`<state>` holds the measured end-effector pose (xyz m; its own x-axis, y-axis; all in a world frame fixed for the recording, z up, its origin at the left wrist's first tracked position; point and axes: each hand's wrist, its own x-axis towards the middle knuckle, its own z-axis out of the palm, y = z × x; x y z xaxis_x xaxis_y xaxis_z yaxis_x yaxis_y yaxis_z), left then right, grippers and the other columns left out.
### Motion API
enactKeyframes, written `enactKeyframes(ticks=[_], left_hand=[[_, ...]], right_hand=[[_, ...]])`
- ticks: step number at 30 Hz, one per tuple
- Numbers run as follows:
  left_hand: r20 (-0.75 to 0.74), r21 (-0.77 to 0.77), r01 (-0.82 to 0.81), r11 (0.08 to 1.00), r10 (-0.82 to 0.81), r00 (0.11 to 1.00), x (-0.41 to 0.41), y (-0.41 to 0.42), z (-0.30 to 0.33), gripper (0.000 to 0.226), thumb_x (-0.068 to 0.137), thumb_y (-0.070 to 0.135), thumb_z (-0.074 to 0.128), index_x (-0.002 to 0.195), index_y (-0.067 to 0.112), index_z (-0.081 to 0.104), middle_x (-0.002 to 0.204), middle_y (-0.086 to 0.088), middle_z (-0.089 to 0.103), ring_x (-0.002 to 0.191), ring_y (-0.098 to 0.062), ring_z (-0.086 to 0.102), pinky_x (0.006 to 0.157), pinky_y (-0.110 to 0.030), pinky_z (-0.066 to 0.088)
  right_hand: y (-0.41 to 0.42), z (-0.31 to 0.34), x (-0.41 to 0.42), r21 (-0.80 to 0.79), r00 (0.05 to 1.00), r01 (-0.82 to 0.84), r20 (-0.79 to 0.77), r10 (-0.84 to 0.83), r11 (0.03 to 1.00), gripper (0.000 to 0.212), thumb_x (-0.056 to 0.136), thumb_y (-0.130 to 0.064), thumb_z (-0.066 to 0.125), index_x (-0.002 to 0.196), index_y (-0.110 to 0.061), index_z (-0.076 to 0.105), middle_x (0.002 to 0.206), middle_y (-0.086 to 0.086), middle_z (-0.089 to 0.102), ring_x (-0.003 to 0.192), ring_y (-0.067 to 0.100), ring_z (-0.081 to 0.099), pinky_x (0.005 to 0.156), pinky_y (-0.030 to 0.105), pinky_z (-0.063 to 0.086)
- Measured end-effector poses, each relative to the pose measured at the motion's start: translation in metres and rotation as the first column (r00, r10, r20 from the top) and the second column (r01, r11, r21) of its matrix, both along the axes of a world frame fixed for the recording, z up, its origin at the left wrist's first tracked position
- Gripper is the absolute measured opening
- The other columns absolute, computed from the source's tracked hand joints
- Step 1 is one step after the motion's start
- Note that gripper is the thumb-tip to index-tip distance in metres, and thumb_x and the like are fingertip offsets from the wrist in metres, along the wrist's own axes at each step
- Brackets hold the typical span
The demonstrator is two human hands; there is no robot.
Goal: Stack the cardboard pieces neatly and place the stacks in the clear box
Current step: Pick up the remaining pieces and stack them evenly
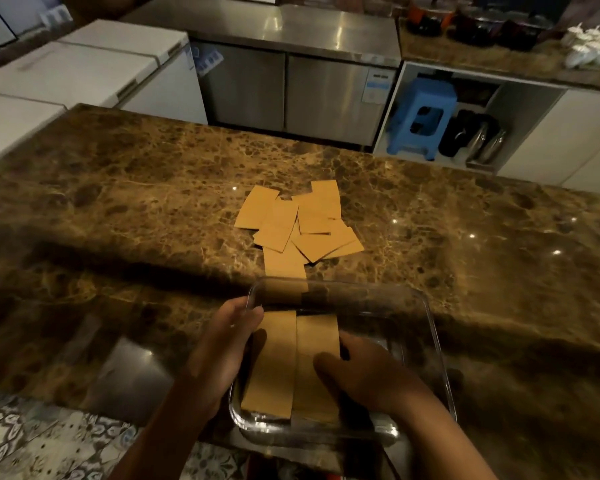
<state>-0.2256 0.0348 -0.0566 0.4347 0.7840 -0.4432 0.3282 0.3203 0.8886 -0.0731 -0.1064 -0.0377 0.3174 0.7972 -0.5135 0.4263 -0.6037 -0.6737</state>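
Dim kitchen surroundings are seen behind a brown marbled table (118, 209), with white chest freezers (84, 67) at the far left, a steel counter unit (291, 91) at the back and a blue stool (421, 116) tucked under a shelf to the right. At the near edge of the table a clear box (437, 344) is set, and two stacks of cardboard pieces are laid side by side in it, the left stack (274, 362) touching the right stack (317, 341). The left hand (222, 344) is held at the box's left wall, fingers loosely spread and curled over the rim, touching the left stack. The right hand (364, 375) is rested inside the box, fingers apart and laid flat on the right stack. Beyond the box, a loose pile of cardboard pieces (298, 226) is scattered, overlapping, near the middle of the table.
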Motion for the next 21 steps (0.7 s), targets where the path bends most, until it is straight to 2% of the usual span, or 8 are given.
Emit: enactKeyframes(ticks=[3, 5, 7, 10, 12, 14, 18, 21], left_hand=[[0.018, -0.088, -0.013, 0.996, 0.015, 1.000, -0.008, 0.010, 0.012, 0.017, 0.099, 0.018, 0.053, 0.109, 0.015, 0.067, 0.088, -0.005, 0.067, 0.087, -0.021, 0.065, 0.066, -0.030, 0.044], [0.059, -0.131, -0.069, 0.989, 0.077, 0.995, -0.009, 0.025, 0.019, 0.016, 0.098, 0.018, 0.055, 0.110, 0.016, 0.065, 0.100, -0.010, 0.069, 0.090, -0.023, 0.066, 0.066, -0.033, 0.048], [0.066, -0.103, -0.066, 0.993, 0.072, 0.995, -0.001, 0.043, 0.024, 0.015, 0.096, 0.022, 0.059, 0.107, 0.021, 0.069, 0.103, -0.010, 0.073, 0.095, -0.025, 0.070, 0.067, -0.033, 0.052], [0.121, -0.073, -0.036, 0.997, 0.045, 0.992, 0.028, 0.072, 0.030, 0.013, 0.092, 0.015, 0.064, 0.088, 0.022, 0.073, 0.092, -0.007, 0.074, 0.079, -0.019, 0.073, 0.062, -0.030, 0.056], [0.048, -0.047, 0.001, 0.999, 0.001, 0.999, 0.054, 0.090, 0.025, 0.011, 0.092, 0.009, 0.064, 0.089, 0.020, 0.066, 0.096, -0.009, 0.067, 0.073, -0.018, 0.068, 0.064, -0.030, 0.055], [-0.110, 0.071, 0.073, 0.995, -0.065, 0.992, 0.079, 0.106, 0.015, 0.018, 0.088, 0.013, 0.070, 0.100, 0.020, 0.059, 0.105, -0.011, 0.064, 0.073, -0.015, 0.065, 0.064, -0.026, 0.052], [-0.439, 0.246, 0.164, 0.955, -0.041, 0.898, 0.113, 0.126, -0.005, 0.061, 0.078, 0.033, 0.079, 0.130, 0.020, 0.050, 0.131, -0.010, 0.055, 0.114, -0.027, 0.054, 0.091, -0.035, 0.047], [-0.572, 0.312, 0.219, 0.924, -0.002, 0.820, 0.129, 0.139, -0.010, 0.077, 0.076, 0.046, 0.077, 0.141, 0.021, 0.044, 0.142, -0.012, 0.047, 0.132, -0.033, 0.040, 0.103, -0.042, 0.039]], right_hand=[[0.001, 0.017, 0.016, 0.002, 0.997, -0.008, 0.081, 0.008, 1.000, 0.036, 0.076, -0.066, 0.052, 0.085, -0.034, 0.065, 0.082, -0.012, 0.068, 0.079, -0.002, 0.065, 0.075, 0.025, 0.052], [0.006, 0.036, 0.034, 0.088, 0.998, 0.028, -0.051, -0.023, 0.996, 0.041, 0.069, -0.069, 0.056, 0.094, -0.039, 0.070, 0.083, -0.007, 0.073, 0.078, 0.005, 0.070, 0.074, 0.029, 0.057], [0.017, 0.054, 0.054, 0.251, 0.973, 0.109, -0.223, -0.052, 0.962, 0.023, 0.083, -0.053, 0.067, 0.101, -0.041, 0.073, 0.084, -0.007, 0.076, 0.075, 0.006, 0.073, 0.065, 0.019, 0.056], [0.049, 0.062, 0.086, 0.355, 0.888, 0.412, -0.363, -0.282, 0.840, 0.017, 0.092, -0.025, 0.067, 0.108, -0.022, 0.073, 0.089, 0.006, 0.077, 0.078, 0.017, 0.073, 0.062, 0.024, 0.059], [0.079, 0.053, 0.103, 0.310, 0.897, 0.433, -0.242, -0.370, 0.846, 0.024, 0.093, -0.024, 0.067, 0.115, -0.016, 0.069, 0.096, 0.004, 0.074, 0.085, 0.018, 0.070, 0.073, 0.033, 0.061], [0.106, 0.040, 0.115, 0.214, 0.929, 0.369, -0.119, -0.351, 0.904, 0.040, 0.091, -0.030, 0.071, 0.125, -0.012, 0.061, 0.098, -0.005, 0.067, 0.083, 0.012, 0.064, 0.070, 0.030, 0.055], [0.150, 0.012, 0.123, 0.066, 0.960, 0.248, 0.120, -0.254, 0.966, 0.055, 0.085, -0.043, 0.073, 0.130, -0.016, 0.056, 0.098, -0.012, 0.055, 0.088, 0.008, 0.054, 0.075, 0.027, 0.043], [0.176, -0.010, 0.125, 0.000, 0.954, 0.219, 0.211, -0.214, 0.976, 0.052, 0.082, -0.050, 0.069, 0.122, -0.017, 0.063, 0.107, -0.004, 0.066, 0.096, 0.018, 0.063, 0.083, 0.033, 0.053]])
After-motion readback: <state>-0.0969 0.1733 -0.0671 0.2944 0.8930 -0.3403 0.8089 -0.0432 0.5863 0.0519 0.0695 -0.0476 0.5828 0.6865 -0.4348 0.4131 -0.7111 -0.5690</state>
